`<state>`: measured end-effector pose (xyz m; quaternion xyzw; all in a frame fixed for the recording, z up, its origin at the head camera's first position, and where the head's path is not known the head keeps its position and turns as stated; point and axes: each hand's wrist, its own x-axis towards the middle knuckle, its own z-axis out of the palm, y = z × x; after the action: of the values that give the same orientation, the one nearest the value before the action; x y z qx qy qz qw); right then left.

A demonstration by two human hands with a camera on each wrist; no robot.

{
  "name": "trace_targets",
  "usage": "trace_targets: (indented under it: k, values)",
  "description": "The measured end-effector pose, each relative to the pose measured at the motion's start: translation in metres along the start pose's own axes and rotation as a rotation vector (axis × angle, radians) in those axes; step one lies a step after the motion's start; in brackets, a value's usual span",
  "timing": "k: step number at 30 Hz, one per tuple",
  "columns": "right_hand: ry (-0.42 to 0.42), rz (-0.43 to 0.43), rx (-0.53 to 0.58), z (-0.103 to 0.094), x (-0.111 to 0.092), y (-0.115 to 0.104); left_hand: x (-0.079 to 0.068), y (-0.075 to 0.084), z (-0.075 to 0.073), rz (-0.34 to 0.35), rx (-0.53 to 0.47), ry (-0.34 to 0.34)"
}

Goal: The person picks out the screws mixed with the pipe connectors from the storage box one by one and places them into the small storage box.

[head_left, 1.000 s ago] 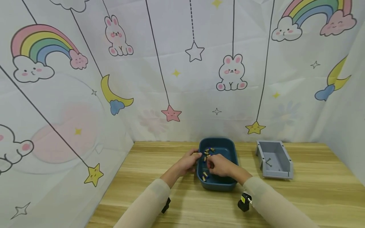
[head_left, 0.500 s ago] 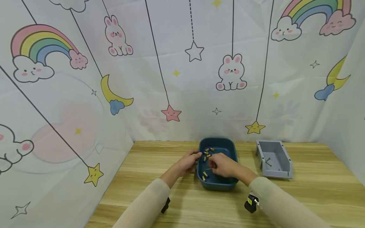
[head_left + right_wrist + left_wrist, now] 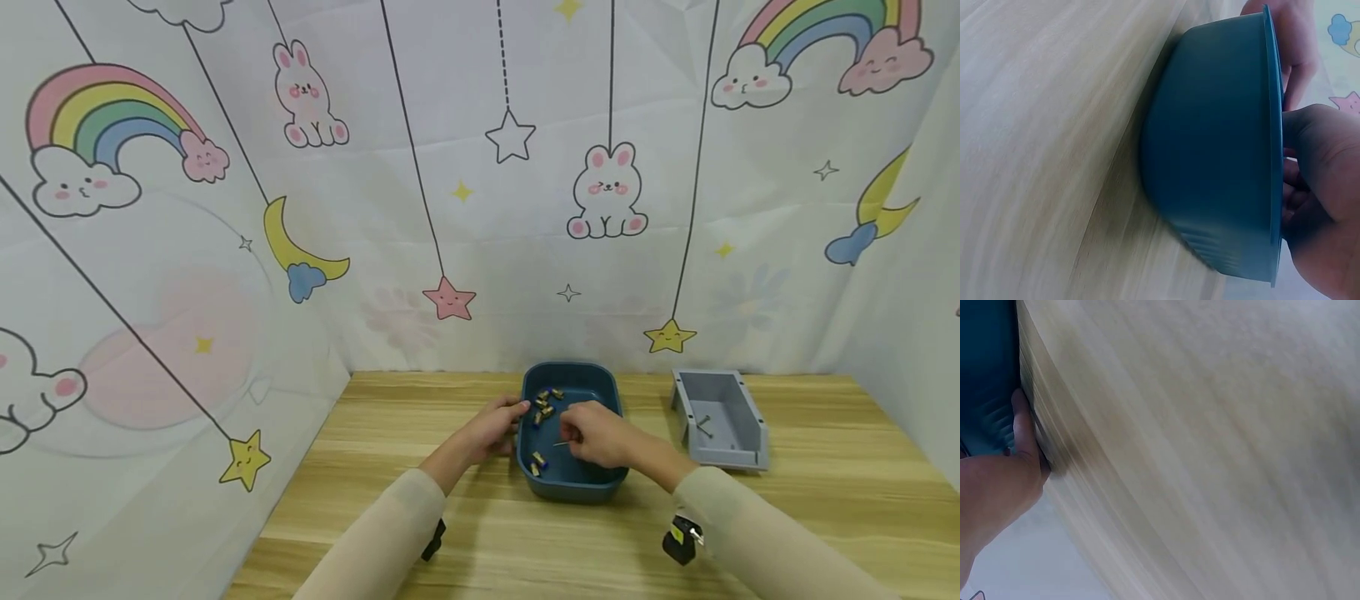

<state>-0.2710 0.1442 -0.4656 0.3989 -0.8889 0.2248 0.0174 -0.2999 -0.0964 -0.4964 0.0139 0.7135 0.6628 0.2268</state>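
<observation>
A dark blue plastic bin (image 3: 577,492) stands on the table. Its left rim is gripped by my left hand (image 3: 495,427), thumb over the edge and fingers along the outer wall, as the left wrist view (image 3: 997,481) also has it. My right hand (image 3: 600,435) is inside the bin, fingers curled, pinching a thin metal screw (image 3: 561,443) whose end sticks out to the left. Several small brass-and-blue fittings (image 3: 543,408) lie along the bin's left side, with a couple more nearer the front. In the right wrist view the bin wall hides the right fingertips.
To the right stands a grey open-front parts bin (image 3: 738,458) with a few screws (image 3: 704,426) in it. Behind the wooden table (image 3: 420,392) hangs a white curtain (image 3: 525,317) printed with bunnies and stars. Each wrist wears a small black camera (image 3: 678,542).
My right hand has drawn back to the right inside the bin, away from the brass fittings, with the screw between its fingers. The left hand keeps its hold on the rim.
</observation>
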Motion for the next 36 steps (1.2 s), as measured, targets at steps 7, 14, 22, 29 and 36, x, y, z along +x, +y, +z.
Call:
trace_targets:
  k: [7, 14, 22, 29, 36]
  values:
    - [0.014, 0.001, 0.018, -0.004, -0.008, 0.000, 0.000, 0.001, -0.001, -0.020, 0.043, 0.020]
    - [0.053, -0.011, 0.013, -0.010, -0.014, 0.002, 0.002, 0.000, -0.001, -0.014, 0.028, 0.013]
    - [0.080, 0.012, 0.019, -0.015, -0.022, 0.009, 0.003, -0.002, 0.000, -0.011, 0.000, 0.007]
    - [0.081, 0.044, 0.025, -0.021, -0.027, 0.012, 0.003, -0.002, 0.001, -0.021, -0.041, -0.009]
    - [0.079, 0.066, 0.013, -0.026, -0.030, 0.009, 0.001, -0.001, 0.001, -0.021, -0.021, 0.002]
